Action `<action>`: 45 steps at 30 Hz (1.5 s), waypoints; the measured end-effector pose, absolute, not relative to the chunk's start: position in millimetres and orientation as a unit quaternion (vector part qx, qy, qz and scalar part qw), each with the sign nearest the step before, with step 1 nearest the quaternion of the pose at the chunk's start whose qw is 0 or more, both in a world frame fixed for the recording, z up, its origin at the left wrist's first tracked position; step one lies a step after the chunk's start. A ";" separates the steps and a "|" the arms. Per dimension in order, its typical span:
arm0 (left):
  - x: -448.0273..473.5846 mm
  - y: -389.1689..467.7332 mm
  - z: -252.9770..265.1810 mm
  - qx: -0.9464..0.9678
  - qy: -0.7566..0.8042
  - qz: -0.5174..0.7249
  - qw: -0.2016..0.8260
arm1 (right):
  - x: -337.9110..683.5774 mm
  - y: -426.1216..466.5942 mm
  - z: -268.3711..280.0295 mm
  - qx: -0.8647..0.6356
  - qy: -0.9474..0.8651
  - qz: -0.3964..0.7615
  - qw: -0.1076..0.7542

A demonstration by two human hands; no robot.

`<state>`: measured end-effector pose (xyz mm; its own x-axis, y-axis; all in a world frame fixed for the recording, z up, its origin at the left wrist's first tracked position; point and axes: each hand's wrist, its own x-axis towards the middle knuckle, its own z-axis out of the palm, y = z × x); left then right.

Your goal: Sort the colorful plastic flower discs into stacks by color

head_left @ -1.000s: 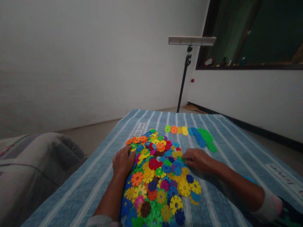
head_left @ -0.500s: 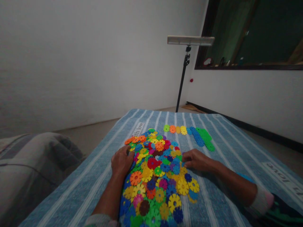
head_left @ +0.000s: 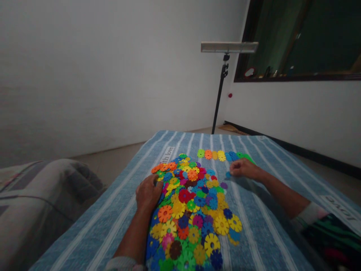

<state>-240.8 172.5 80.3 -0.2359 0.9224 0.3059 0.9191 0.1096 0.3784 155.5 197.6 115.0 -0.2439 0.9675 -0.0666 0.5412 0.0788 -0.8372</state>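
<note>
A long heap of snowflake discs, toothed plastic rounds in many colours, lies along the striped cloth. My left hand rests against the heap's left side, thumb and forefinger apart, with nothing seen in it; its other fingers are partly hidden. Right of the heap, my right hand pinches a blue snowflake disc low over the cloth. Beyond it runs a row of discs sorted by colour, with light green, orange, yellow and blue ones. My right hand partly covers the green group.
Blue striped cloth covers the table. A lamp on a black stand rises behind the far edge. Grey fabric bulges at the left. One purple disc lies just off the heap's right side.
My right hand has left the heap's right edge and moved away to the right and farther back, carrying a blue disc. The left hand stays at the heap's side.
</note>
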 end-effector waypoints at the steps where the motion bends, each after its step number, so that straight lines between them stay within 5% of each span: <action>1: -240.9 172.5 80.5 0.617 0.746 0.250 0.004 | 162.0 207.7 117.8 -0.580 -0.682 0.346 0.280; 8: -243.3 173.0 77.9 0.622 0.740 0.255 0.006 | 185.4 261.1 116.1 -0.693 -0.664 0.138 0.244; 16: -242.8 173.6 75.4 0.615 0.747 0.254 0.006 | 183.2 287.7 105.2 -0.717 -0.676 0.083 0.148; 30: -241.1 169.5 79.7 0.615 0.746 0.253 0.024 | 170.5 275.5 109.6 -0.724 -0.679 0.013 0.122; 45: -241.0 173.8 75.0 0.620 0.740 0.261 0.017 | 85.6 182.8 121.1 -0.448 -0.832 0.300 0.130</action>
